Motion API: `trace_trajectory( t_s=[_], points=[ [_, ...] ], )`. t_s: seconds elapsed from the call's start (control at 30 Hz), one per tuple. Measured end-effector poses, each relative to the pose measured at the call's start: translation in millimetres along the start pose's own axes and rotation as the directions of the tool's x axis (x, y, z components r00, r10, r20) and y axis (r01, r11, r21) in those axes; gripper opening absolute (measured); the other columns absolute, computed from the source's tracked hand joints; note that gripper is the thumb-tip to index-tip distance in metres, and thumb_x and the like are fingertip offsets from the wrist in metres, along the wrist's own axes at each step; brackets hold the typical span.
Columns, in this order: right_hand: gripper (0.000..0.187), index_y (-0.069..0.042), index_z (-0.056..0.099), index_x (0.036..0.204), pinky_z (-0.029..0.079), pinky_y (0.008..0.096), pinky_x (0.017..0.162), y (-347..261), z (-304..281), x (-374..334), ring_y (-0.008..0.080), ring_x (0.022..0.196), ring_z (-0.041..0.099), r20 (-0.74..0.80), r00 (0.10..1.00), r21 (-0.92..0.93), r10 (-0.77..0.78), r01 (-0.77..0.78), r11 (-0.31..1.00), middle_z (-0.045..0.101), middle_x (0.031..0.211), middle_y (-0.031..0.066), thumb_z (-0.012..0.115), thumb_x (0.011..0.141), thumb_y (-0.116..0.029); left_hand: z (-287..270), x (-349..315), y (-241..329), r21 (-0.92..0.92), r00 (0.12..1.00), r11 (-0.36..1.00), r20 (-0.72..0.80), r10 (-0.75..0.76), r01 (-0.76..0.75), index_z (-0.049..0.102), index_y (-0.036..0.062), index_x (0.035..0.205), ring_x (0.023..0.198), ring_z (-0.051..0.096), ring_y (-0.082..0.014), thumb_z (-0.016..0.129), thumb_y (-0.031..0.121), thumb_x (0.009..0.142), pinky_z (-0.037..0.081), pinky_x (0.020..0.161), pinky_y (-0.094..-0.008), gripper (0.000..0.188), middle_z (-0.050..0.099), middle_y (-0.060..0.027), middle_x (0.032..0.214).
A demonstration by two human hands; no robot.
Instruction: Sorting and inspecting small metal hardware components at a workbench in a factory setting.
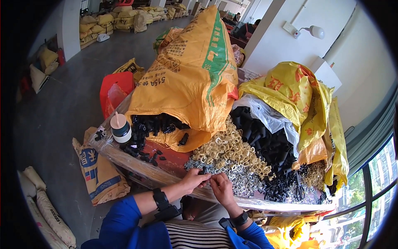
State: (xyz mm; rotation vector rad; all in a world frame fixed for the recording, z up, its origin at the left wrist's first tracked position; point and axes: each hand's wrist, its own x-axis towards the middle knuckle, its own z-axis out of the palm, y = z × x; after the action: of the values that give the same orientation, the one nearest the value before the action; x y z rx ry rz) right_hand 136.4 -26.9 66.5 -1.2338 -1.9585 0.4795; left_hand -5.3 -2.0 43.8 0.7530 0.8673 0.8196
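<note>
Over the front edge of the table, my left hand (194, 181) pinches a small black plastic fitting (203, 170). Close beside it, my right hand (222, 190) has its fingers pressed together; whatever sits between them is too small to make out. Just beyond both hands lies a heap of small silver metal clips (246, 181). Brass-coloured ring-shaped pieces (232, 150) are piled behind that heap. Black plastic fittings (154, 125) spill from the mouth of a big orange woven sack (178, 79), and some lie scattered on the red tabletop (170, 159).
Black tubes (269, 145) fill a yellow sack (290, 89) at the right, with small black parts (284, 186) before them. A lidded cup (120, 128) stands at the table's left corner. Beside it are a red plastic stool (110, 89) and a brown paper sack (101, 176) on the floor.
</note>
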Motion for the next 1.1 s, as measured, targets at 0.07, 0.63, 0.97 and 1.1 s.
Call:
trace_trajectory(
  t_s=[0.07,0.63,0.97,1.1],
  points=[
    [0.005,0.0,0.052,0.075,0.039,0.028,0.051,-2,-2,-1,0.0228,0.057,0.05,0.003,1.0,-0.001,-0.002,0.002,1.0,0.048,0.069,0.0109,0.055,0.072,-0.003,-1,-1,-1,0.015,0.999,1.0,0.032,-0.01,0.009,0.051,0.0083,0.075,0.05,0.046,-0.005,0.054,0.019,0.078,0.033,0.04,-0.0162,0.011,0.049,0.0024,0.059],
    [0.006,0.0,0.053,0.073,0.039,0.0242,0.049,12,6,-4,0.0133,0.054,0.047,0.048,0.984,0.224,0.171,-0.177,0.958,0.049,0.066,0.0061,0.057,0.07,-0.004,-4,-9,2,0.013,0.999,0.999,-0.002,-0.038,0.038,0.051,0.0067,0.076,0.05,0.045,-0.0066,0.055,0.019,0.077,0.033,0.04,-0.0171,0.013,0.048,0.0013,0.059],
    [0.009,-0.002,0.049,0.074,0.039,0.0264,0.05,17,14,-13,0.0168,0.055,0.047,0.096,0.995,0.22,0.035,-0.056,0.974,0.049,0.063,0.0072,0.051,0.076,-0.01,-19,-14,-22,-0.157,0.989,0.987,0.138,0.052,-0.03,0.05,0.0092,0.078,0.052,0.044,-0.007,0.046,0.031,0.08,0.038,0.044,-0.0213,0.022,0.046,0.0022,0.063],
    [0.014,-0.002,0.052,0.077,0.04,0.0324,0.053,-7,25,-1,0.025,0.058,0.049,0.176,0.968,0.049,-0.181,0.175,0.983,0.052,0.066,0.0123,0.053,0.075,-0.016,-33,-25,-22,-0.077,0.995,0.994,0.058,0.082,-0.077,0.051,0.0081,0.08,0.053,0.045,-0.0075,0.043,0.03,0.082,0.039,0.046,-0.0215,0.023,0.048,0.0018,0.066]
  ],
)
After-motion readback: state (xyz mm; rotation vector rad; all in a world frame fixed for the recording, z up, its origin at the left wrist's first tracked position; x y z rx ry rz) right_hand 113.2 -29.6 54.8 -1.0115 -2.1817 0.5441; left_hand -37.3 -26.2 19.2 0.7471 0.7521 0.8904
